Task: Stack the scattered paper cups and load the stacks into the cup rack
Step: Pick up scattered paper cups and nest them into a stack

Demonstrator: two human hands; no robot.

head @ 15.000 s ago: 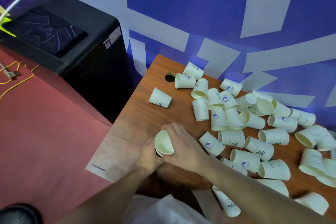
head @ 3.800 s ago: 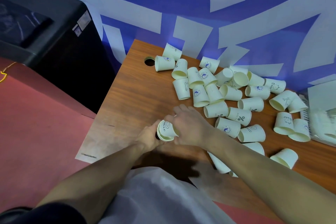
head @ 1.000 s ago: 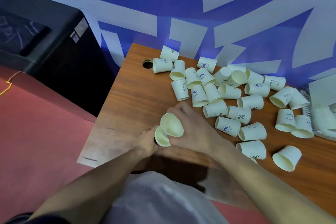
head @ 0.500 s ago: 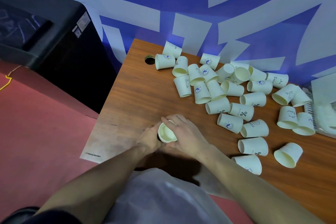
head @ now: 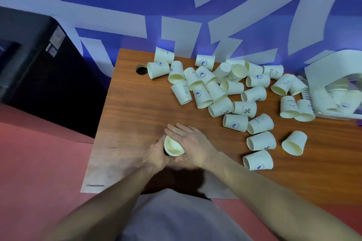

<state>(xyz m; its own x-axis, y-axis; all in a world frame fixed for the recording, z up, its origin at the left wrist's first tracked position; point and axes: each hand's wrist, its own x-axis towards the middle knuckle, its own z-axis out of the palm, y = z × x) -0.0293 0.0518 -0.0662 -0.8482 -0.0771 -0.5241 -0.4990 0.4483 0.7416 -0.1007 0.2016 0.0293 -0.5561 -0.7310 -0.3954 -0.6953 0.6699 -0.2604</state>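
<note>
A stack of white paper cups stands near the front left of the wooden table, its top cup open toward me. My left hand grips the stack from the left side. My right hand lies against its right side with the fingers stretched out straight. Several loose printed cups lie scattered on their sides across the back and right of the table. The white cup rack sits at the right edge, blurred, with cups inside it.
A black cabinet stands left of the table, over red floor. A blue and white wall runs along the table's back edge. A round cable hole is in the table's back left corner.
The right hand brought one more cup onto the stack a second ago and pushed it in. Its fingers have since straightened beside the stack. The view has shifted slightly.
</note>
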